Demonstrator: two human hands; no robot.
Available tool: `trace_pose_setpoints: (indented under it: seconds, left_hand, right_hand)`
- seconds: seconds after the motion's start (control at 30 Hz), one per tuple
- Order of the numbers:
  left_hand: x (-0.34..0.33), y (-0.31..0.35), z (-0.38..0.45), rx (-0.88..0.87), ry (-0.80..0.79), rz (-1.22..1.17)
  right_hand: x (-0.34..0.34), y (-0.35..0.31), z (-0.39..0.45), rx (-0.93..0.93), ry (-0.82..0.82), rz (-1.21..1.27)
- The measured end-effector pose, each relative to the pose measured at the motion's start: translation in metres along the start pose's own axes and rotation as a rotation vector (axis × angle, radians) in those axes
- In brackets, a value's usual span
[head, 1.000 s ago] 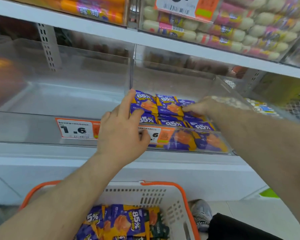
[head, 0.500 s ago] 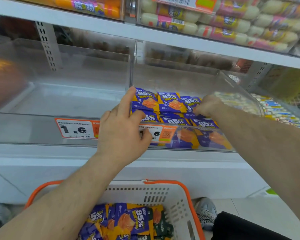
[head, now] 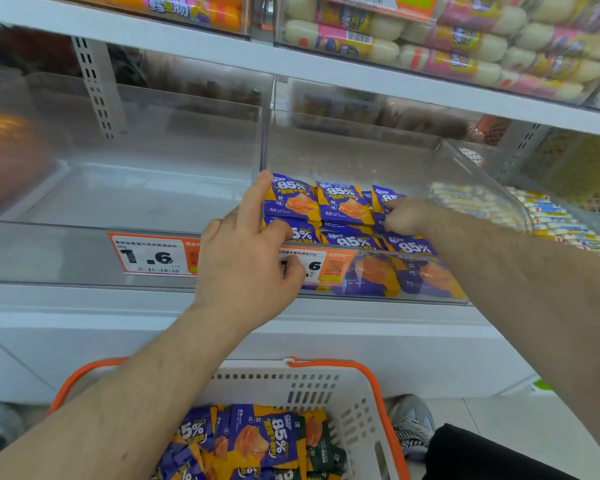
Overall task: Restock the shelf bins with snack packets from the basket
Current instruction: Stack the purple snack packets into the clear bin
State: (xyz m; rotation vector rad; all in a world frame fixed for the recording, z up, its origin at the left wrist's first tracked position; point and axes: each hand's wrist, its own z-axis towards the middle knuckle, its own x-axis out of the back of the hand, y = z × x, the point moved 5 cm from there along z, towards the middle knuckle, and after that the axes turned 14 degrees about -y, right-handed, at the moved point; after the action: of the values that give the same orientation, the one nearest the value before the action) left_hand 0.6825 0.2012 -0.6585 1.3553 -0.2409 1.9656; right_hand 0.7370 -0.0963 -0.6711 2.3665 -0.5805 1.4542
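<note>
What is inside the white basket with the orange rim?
The basket holds purple-and-orange snack packets and some dark green ones. The left forearm covers its left side.

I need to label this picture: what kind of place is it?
Most likely a shop aisle: orange price tags on clear shelf bins, packaged sausages stacked above, and a shopping basket of snack packets.
</note>
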Motion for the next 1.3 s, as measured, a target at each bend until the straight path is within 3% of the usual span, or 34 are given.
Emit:
trace_pose_setpoints:
  seconds: [0.6, 0.73, 0.8, 0.87, 0.93, 0.97, 1.03, 1.1, 1.17, 1.2, 1.3]
  left_hand:
    - [-0.003, -0.002, 0.001, 0.009, -0.033, 0.004]
    - [0.004, 0.001, -0.012, -0.023, 0.121, -0.043]
    - [0.011, 0.010, -0.022, -0.146, 0.189, -0.081]
    - [0.011, 0.021, -0.034, -0.318, 0.079, -0.109]
    - [-0.013, 0.016, -0.051, -0.341, -0.365, -0.109]
    - [-0.031, 0.006, -0.063, -0.284, -0.648, -0.040]
    - [-0.060, -0.022, -0.094, -0.140, -1.106, 0.117]
    - [-0.074, -0.041, -0.117, -0.087, -1.310, 0.178]
    - [-0.079, -0.051, -0.129, -0.038, -1.379, 0.168]
    - [-0.078, -0.051, -0.131, -0.027, -1.377, 0.152]
    - [-0.076, -0.051, -0.131, -0.025, -1.325, 0.118]
  right_hand:
    - [0.001, 0.002, 0.005, 0.035, 0.000, 0.068]
    - [0.017, -0.011, -0.029, 0.043, 0.093, 0.093]
    - [0.029, -0.022, -0.065, 0.071, 0.278, 0.136]
    - [0.032, -0.039, -0.117, 0.209, 0.682, 0.154]
    - [0.001, -0.064, -0.175, 0.526, 1.090, 0.107]
    - [-0.027, -0.076, -0.196, 0.692, 1.163, 0.124]
    - [-0.093, -0.096, -0.210, 0.844, 1.033, 0.235]
    - [-0.170, -0.115, -0.188, 0.726, 0.578, 0.320]
    - [-0.260, -0.125, -0.157, 0.476, 0.039, 0.296]
    - [-0.296, -0.130, -0.149, 0.420, -0.141, 0.279]
    - [-0.363, -0.154, -0.154, 0.415, -0.475, 0.156]
